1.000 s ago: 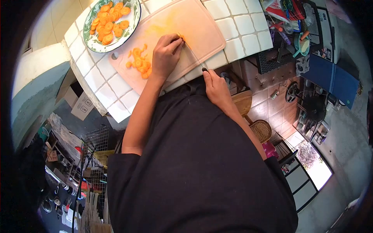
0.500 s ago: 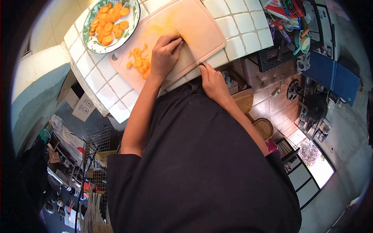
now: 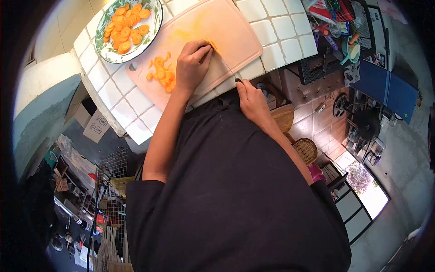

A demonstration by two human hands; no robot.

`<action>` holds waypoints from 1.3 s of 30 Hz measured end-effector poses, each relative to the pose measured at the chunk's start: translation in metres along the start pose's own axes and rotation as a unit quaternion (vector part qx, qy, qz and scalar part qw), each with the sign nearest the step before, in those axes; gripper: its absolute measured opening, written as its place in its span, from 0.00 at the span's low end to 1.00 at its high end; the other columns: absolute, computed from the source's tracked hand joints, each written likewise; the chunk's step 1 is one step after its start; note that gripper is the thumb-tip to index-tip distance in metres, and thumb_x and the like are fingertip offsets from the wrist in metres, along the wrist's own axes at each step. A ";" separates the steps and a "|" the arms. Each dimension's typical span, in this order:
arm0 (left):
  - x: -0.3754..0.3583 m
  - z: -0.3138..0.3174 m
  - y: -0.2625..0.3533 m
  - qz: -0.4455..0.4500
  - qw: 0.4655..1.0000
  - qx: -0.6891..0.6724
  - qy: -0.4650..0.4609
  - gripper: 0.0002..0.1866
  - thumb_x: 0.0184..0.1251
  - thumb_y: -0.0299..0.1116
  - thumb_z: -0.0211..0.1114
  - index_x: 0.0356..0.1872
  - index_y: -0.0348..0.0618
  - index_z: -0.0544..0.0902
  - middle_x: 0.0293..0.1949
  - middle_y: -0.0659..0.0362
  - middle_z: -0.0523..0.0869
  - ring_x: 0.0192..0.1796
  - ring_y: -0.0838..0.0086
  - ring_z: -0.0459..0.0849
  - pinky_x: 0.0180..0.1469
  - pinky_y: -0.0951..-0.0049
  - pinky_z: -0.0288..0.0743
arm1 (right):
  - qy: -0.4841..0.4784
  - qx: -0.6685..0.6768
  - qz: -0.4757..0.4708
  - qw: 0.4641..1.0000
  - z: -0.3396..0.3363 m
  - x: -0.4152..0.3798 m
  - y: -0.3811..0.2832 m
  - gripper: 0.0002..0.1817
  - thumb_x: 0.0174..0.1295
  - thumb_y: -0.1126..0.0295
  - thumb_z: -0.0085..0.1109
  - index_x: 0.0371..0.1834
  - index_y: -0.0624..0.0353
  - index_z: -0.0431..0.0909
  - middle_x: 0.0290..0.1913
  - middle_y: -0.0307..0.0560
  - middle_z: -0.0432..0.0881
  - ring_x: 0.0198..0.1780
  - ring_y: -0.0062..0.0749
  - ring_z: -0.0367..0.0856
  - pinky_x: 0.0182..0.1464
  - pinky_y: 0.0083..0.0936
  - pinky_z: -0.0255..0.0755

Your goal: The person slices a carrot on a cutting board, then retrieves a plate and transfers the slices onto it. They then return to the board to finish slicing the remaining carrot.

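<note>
My left hand [image 3: 194,63] is closed, its fingertips pinching a small piece of carrot [image 3: 213,44] against the pink cutting board [image 3: 240,34]. The fingers wrap round the black handle of a knife [image 3: 228,66] in my right hand [image 3: 252,100], at the board's near edge. The thin blade slants up and left to the carrot under my left fingertips. A loose pile of cut carrot pieces [image 3: 162,75] lies on the board, left of my left wrist. Beyond it, a white plate [image 3: 100,41] with a green pattern holds several round carrot slices [image 3: 124,28].
The board rests on a white-tiled counter [image 3: 285,27], whose near edge runs close to my body. A wooden chair [image 3: 284,119] stands below on the right. Under the counter's left side are a cardboard box [image 3: 96,127] and a wire rack [image 3: 111,167].
My right hand has drawn back slightly, down and right, with the knife. The blade tip no longer sticks out past my left fingertips, and the carrot there shows more.
</note>
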State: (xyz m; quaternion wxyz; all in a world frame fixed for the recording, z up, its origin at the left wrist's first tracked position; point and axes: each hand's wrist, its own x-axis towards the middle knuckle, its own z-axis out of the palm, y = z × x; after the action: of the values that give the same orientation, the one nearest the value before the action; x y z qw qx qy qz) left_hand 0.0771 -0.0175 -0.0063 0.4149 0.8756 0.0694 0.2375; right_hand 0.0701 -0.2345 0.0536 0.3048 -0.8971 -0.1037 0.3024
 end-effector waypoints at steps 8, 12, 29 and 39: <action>0.001 -0.001 -0.002 0.011 1.000 -0.004 -0.009 0.07 0.58 0.22 0.74 0.38 0.36 0.91 0.43 0.53 0.90 0.48 0.59 0.88 0.52 0.64 0.83 | -0.009 -0.046 -0.010 0.999 0.003 0.020 -0.012 0.22 0.82 0.53 0.43 0.43 0.63 0.76 0.30 0.74 0.82 0.37 0.76 0.82 0.41 0.63 0.74; 0.000 -0.003 -0.001 0.002 1.000 -0.010 -0.003 0.06 0.59 0.22 0.74 0.38 0.36 0.91 0.43 0.53 0.90 0.48 0.60 0.88 0.52 0.64 0.83 | 0.021 -0.038 -0.063 0.997 0.006 0.014 -0.001 0.22 0.82 0.54 0.43 0.42 0.63 0.76 0.31 0.74 0.82 0.38 0.76 0.81 0.42 0.64 0.74; -0.001 -0.002 -0.001 -0.002 1.000 -0.020 -0.003 0.06 0.58 0.23 0.75 0.37 0.36 0.90 0.43 0.54 0.90 0.47 0.60 0.88 0.52 0.63 0.83 | -0.010 -0.001 0.001 1.000 0.002 0.008 -0.006 0.24 0.82 0.53 0.44 0.39 0.66 0.75 0.30 0.76 0.81 0.38 0.77 0.81 0.41 0.63 0.73; -0.002 0.000 -0.003 -0.005 1.000 -0.014 0.009 0.06 0.57 0.23 0.76 0.36 0.37 0.91 0.42 0.54 0.90 0.45 0.60 0.88 0.50 0.64 0.83 | 0.018 0.009 -0.019 1.000 0.001 0.004 -0.004 0.23 0.82 0.54 0.45 0.40 0.65 0.77 0.33 0.73 0.82 0.40 0.75 0.81 0.41 0.60 0.73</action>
State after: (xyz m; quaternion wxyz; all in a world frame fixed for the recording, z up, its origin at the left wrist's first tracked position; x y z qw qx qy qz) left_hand 0.0751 -0.0163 -0.0090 0.4279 0.8670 0.0742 0.2444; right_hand 0.0730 -0.2294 0.0530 0.3205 -0.8975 -0.1121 0.2814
